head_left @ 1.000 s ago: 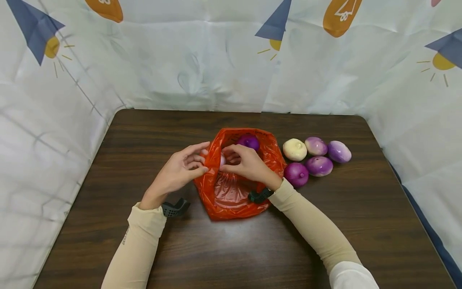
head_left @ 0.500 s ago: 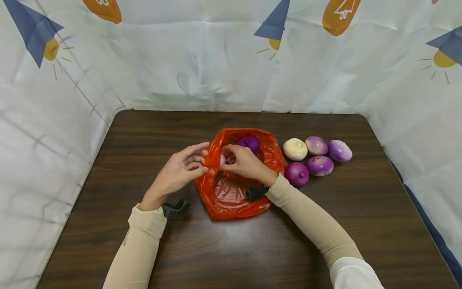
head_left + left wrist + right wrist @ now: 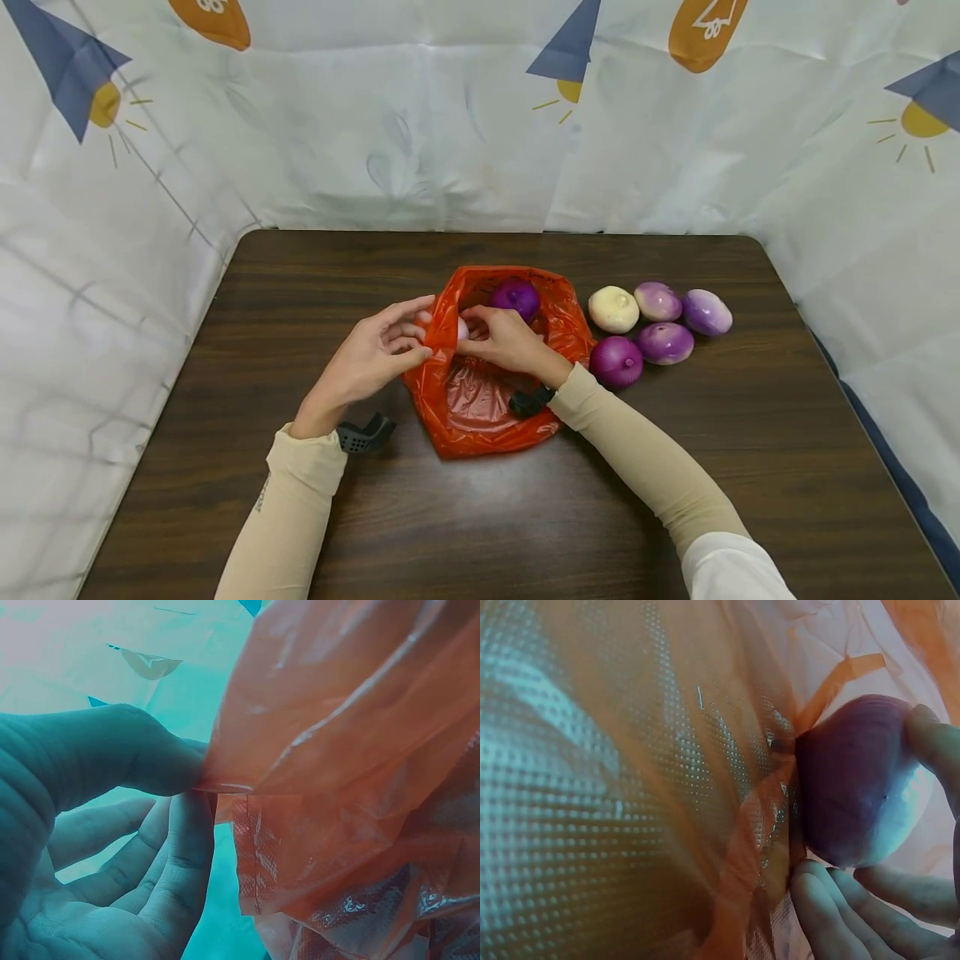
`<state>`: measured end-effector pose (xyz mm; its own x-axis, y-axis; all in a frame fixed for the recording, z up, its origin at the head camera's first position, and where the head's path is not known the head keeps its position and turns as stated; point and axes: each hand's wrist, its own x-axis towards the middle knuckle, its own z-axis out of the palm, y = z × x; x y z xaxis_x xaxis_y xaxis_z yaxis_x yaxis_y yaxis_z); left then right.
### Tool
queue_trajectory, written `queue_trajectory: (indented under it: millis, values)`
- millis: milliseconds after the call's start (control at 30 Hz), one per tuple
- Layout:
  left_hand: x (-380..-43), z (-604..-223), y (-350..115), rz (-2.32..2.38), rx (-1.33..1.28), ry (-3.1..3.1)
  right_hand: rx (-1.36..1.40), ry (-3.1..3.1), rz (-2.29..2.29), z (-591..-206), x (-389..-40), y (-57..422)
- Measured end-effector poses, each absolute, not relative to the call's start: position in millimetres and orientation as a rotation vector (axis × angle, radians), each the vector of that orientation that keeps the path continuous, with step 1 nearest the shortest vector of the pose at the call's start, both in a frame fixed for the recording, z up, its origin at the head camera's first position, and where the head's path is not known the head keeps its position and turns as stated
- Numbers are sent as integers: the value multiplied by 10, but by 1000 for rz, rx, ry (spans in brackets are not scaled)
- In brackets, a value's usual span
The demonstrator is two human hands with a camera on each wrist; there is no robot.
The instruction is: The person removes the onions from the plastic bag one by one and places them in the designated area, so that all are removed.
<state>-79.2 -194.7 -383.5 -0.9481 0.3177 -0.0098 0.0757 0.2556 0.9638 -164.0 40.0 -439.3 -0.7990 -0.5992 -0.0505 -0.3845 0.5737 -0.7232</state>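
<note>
A red plastic bag (image 3: 431, 408) lies on the table with its mouth spread. My left hand (image 3: 362, 357) pinches the bag's left rim between thumb and forefinger; in the left wrist view the thumb (image 3: 127, 750) presses the film, the other fingers loosely bent. Inside the mouth, my right hand (image 3: 506, 340) grips a pale purple onion (image 3: 862, 780) against the left wall. The right wrist view has thumb and fingers on opposite sides of it, its far side against the film. Deeper in the bag sits a dark purple onion (image 3: 516, 297).
Right of the bag, several onions are grouped: a cream one (image 3: 613, 310), a magenta one (image 3: 617, 362) touching or nearly touching the bag, and purple ones (image 3: 664, 343) beside them. A printed white cloth (image 3: 480, 142) hangs behind the dark wooden table (image 3: 315, 267).
My right wrist has shifted slightly left, with the hand staying inside the bag on the onion. The left hand keeps its pinch on the rim.
</note>
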Motion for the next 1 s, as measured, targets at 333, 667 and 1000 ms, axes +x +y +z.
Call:
queue_trajectory:
  millis: [333,667,1000]
  values:
    - [-803,-3847,-1950,1754,361,2328,-808,2494,-1114,-4455,-1658,407]
    - [-796,-3860,-1952,1765,347,2322,-859,2478,-1084,-4459,-1658,362]
    - [-801,-3859,-1960,1773,334,2315,-903,2487,-1103,-4434,-1613,435]
